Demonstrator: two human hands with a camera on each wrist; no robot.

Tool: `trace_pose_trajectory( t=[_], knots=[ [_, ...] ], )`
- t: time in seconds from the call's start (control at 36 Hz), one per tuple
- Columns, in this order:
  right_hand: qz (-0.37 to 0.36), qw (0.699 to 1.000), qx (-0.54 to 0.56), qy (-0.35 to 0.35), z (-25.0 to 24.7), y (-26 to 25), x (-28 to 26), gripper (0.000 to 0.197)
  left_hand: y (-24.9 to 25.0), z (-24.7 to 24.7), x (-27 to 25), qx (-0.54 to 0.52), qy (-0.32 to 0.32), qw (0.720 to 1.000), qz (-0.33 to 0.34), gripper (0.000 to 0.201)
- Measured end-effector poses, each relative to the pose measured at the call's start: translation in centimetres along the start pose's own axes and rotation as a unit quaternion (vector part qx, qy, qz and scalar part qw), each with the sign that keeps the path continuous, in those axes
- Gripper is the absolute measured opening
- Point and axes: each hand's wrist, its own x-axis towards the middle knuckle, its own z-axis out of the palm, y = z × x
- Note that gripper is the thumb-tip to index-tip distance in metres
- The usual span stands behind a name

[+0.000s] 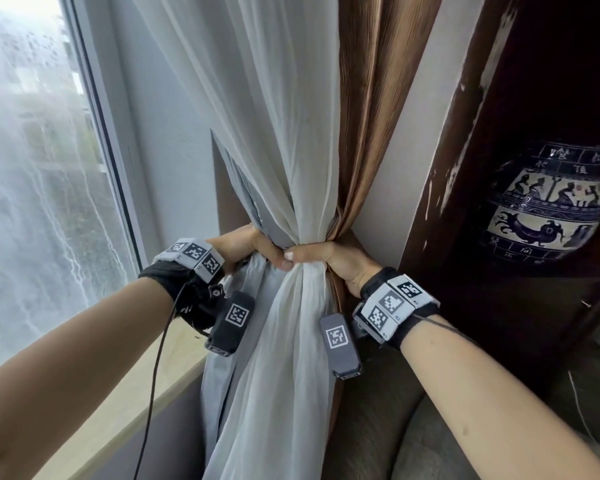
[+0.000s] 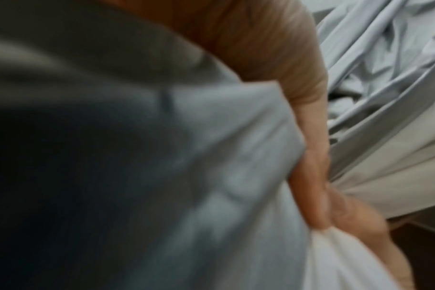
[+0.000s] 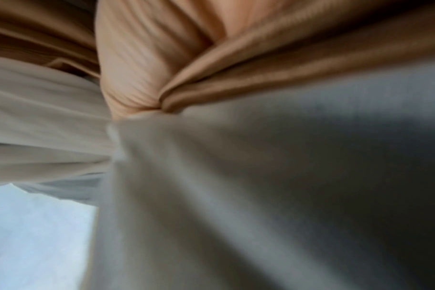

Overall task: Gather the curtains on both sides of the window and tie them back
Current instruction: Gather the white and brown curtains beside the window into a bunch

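Head view: bright, diffuse daylight from the window (image 1: 32, 150) at left (glass overexposed), dark cabinet (image 1: 534, 81) at right in deep shadow; straight lines bow at the edges. Wrist views: dim, heavily blurred, near fabric out of focus.

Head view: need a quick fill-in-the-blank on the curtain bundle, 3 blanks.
1. Both hands hold the gathered curtains at ____ height.
2. The white sheer curtain hangs to the ____ of the brown curtain.
3. The painted vase sits on the ____ side of the view.

Missing words: the same; left; right.
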Motion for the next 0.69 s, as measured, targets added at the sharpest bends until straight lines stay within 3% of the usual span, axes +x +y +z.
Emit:
trace_pose_trajectory(
  t=[0.14,0.28,0.36,0.39,0.44,0.53,0.56,0.64,0.69],
  knots=[
    [-0.039,0.992,-0.043,0.109,0.5,1.7,0.9,0.046,-0.2,0.2,0.3,0.004,0.022,0.999,0.022,0.035],
    [-0.101,0.972,-0.068,0.201,0.3,2.1,1.3,0.057,-0.4,0.0,0.6,0.013,0.061,0.998,0.031,0.050],
    [-0.078,0.988,-0.063,0.113,0.2,1.6,0.8,0.040,-0.1,0.3,0.3,0.026,0.065,0.997,0.037,0.051],
    [-0.065,0.993,-0.058,0.082,0.1,1.6,0.6,0.046,-0.1,0.4,0.2,0.023,0.071,0.996,0.039,0.050],
    [-0.035,0.996,-0.065,0.041,-0.2,1.8,0.5,0.069,-0.3,0.3,0.1,0.023,0.073,0.995,0.060,0.049],
    [-0.012,0.995,-0.104,0.010,0.4,2.0,0.3,0.120,-0.9,0.3,-0.3,-0.007,0.115,0.992,0.046,0.055],
    [-0.010,0.994,-0.104,0.008,0.7,1.8,0.0,0.118,-1.2,0.4,-0.4,-0.013,0.123,0.991,0.043,0.058],
    [-0.039,0.996,-0.071,0.022,0.8,2.7,-0.4,0.068,-1.2,0.7,-0.6,-0.014,0.129,0.991,0.031,0.057],
    [-0.045,0.996,-0.056,0.049,1.4,3.5,-0.3,0.057,-1.1,1.0,-0.7,-0.001,0.125,0.992,0.013,0.040]
  ],
)
